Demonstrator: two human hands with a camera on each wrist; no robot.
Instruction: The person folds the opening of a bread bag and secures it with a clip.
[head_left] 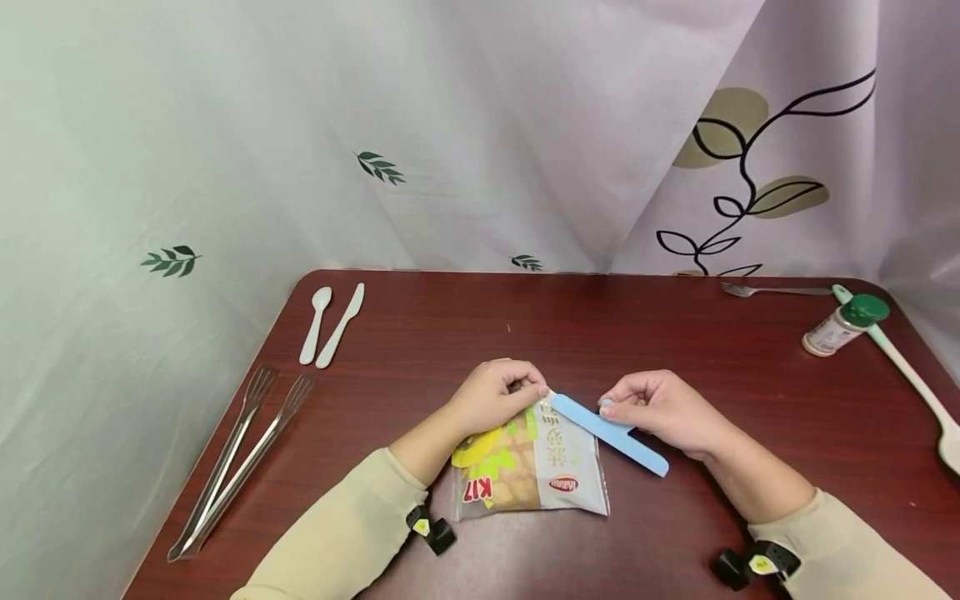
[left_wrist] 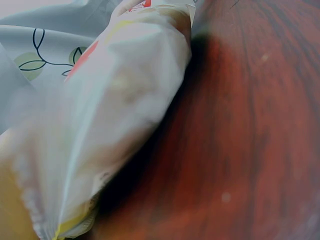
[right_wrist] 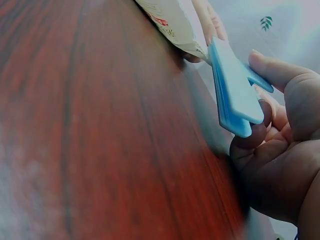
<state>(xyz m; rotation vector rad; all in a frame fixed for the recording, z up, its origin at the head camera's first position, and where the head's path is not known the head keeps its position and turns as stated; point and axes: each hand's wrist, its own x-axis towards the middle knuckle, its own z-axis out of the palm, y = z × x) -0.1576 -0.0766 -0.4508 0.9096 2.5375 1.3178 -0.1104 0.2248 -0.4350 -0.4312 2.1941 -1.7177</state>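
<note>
A snack bag (head_left: 517,467) with a yellow, green and white print lies on the table in front of the person, its pale contents showing through. The left hand (head_left: 498,390) pinches the bag's far edge near a corner. A light blue bag clip (head_left: 611,429) slants across that corner, and the right hand (head_left: 660,408) pinches its handle between thumb and fingers. In the right wrist view, the two arms of the clip (right_wrist: 235,85) stand slightly apart at the near end, while its far end meets the bag (right_wrist: 180,25). The bag (left_wrist: 135,75) hides most of the left hand in the left wrist view.
On the dark red table (head_left: 450,325), metal tongs (head_left: 240,467) lie at the left, below a white spoon (head_left: 315,325) and white knife (head_left: 341,325). At the right are a fork (head_left: 780,291), a green-capped seasoning bottle (head_left: 832,333) and a long pale-handled utensil (head_left: 915,367). A curtain (head_left: 480,125) hangs behind.
</note>
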